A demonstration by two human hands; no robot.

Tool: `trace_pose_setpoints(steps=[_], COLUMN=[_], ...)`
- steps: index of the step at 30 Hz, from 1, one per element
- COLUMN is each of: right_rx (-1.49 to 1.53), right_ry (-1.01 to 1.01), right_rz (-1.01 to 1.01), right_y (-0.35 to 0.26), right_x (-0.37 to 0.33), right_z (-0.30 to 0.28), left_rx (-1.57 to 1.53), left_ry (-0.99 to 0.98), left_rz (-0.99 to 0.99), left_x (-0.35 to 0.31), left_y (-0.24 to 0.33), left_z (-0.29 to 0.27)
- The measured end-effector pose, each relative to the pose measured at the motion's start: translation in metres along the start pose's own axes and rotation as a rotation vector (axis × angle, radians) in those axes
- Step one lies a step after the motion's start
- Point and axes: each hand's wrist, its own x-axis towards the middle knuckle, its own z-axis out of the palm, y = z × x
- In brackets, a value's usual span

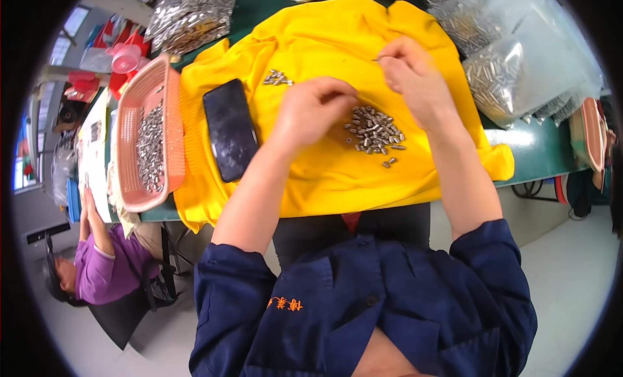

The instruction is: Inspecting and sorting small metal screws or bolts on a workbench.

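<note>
A pile of small silvery metal cylinders [375,132] lies on a yellow cloth [337,182] between my forearms. At the pile's upper left edge is my left hand [316,109], its fingers curled together; whatever they hold is hidden. Beyond the pile to the right, my right hand [412,78] is raised with thumb and fingers pinched. A small dark tip sticks out of that pinch, too small to name. A smaller group of metal cylinders [278,78] rests on the cloth, left of my left hand.
Left of my left forearm lies a black smartphone [231,130]. Beside it stands a pink plastic basket [176,127] containing many metal pieces. Clear bags of metal parts [496,78] sit at the right; more bags [191,17] are far left. A person in purple [107,267] sits at left.
</note>
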Motion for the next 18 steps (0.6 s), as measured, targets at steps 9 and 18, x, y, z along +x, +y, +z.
trace_pose_setpoints(steps=[9,18], right_rx=[-0.104,-0.14], right_ry=[0.055,0.033], right_rz=[-0.094,-0.212], right_y=[-0.006,-0.001], right_x=[-0.002,-0.003], right_z=[0.004,0.007], left_rx=[0.538,0.913], left_ry=[0.197,0.011], left_rz=[0.193,0.385], left_x=[0.002,0.023], left_y=[-0.004,-0.026], left_z=[-0.066,-0.075])
